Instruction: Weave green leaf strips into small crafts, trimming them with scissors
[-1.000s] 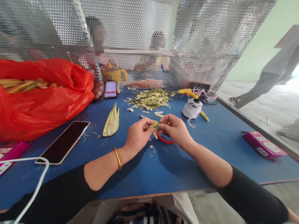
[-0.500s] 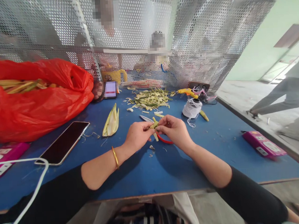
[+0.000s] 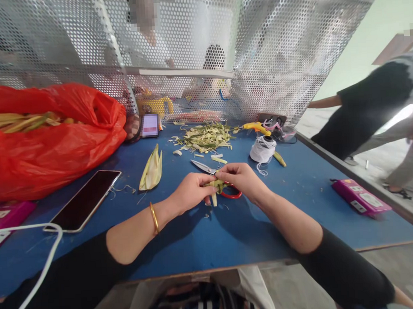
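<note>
My left hand [image 3: 192,193] pinches a small bundle of pale green corn husk strips [image 3: 215,198] between thumb and fingers. From the other side, my right hand [image 3: 244,180] has its thumb and fingers pressed together at the bundle's upper right; the fingertips partly hide what they grip. Beneath the hands lies a pair of scissors [image 3: 202,166], blades toward the far left, red handles partly covered. To the left rests a larger pale husk piece [image 3: 151,171]. Beyond the hands is a heap of husk scraps [image 3: 205,137].
A red plastic bag [image 3: 54,158] of husks fills the far left, with a phone [image 3: 86,200] before it. At right are a spool of white string [image 3: 262,150], a yellow glue gun [image 3: 257,127] and a purple power strip [image 3: 361,195]. A perforated metal screen [image 3: 186,40] stands behind.
My hands have shifted slightly toward me with the husk bundle, and more of the scissors shows. At right, a passing person has come further into view.
</note>
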Available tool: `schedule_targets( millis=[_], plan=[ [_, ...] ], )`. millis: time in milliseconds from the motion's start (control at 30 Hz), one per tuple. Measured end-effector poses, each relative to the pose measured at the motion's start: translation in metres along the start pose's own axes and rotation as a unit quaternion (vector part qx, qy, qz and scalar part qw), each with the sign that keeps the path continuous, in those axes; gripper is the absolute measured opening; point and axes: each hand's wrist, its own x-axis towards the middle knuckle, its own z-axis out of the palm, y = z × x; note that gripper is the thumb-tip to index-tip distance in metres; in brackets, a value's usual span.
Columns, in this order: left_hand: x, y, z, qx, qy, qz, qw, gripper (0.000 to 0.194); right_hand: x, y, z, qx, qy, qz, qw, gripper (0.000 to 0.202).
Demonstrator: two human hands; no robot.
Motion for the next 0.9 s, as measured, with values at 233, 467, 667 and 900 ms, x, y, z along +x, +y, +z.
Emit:
schedule_targets(
  millis=[233, 467, 667, 900],
  plan=[
    [-0.002, -0.003, -0.001, 0.024, -0.102, -0.021, 0.994, 0.017, -0.003, -0.003, 0.008, 0.084, 0.021, 0.043, 0.995, 0.025],
    [-0.005, 0.005, -0.004, -0.014, -0.090, -0.019, 0.996, 0.008, 0.001, 0.006, 0.013, 0.061, 0.108, -0.052, 0.991, 0.028],
    [-0.006, 0.007, 0.004, -0.059, -0.049, -0.053, 0.996, 0.016, -0.001, 0.005, 0.015, 0.000, 0.102, -0.090, 0.991, 0.027],
    [-0.006, -0.001, 0.013, -0.003, 0.004, -0.040, 0.999, 0.024, -0.001, 0.006, 0.026, 0.016, 0.128, -0.089, 0.988, 0.024]
  ],
)
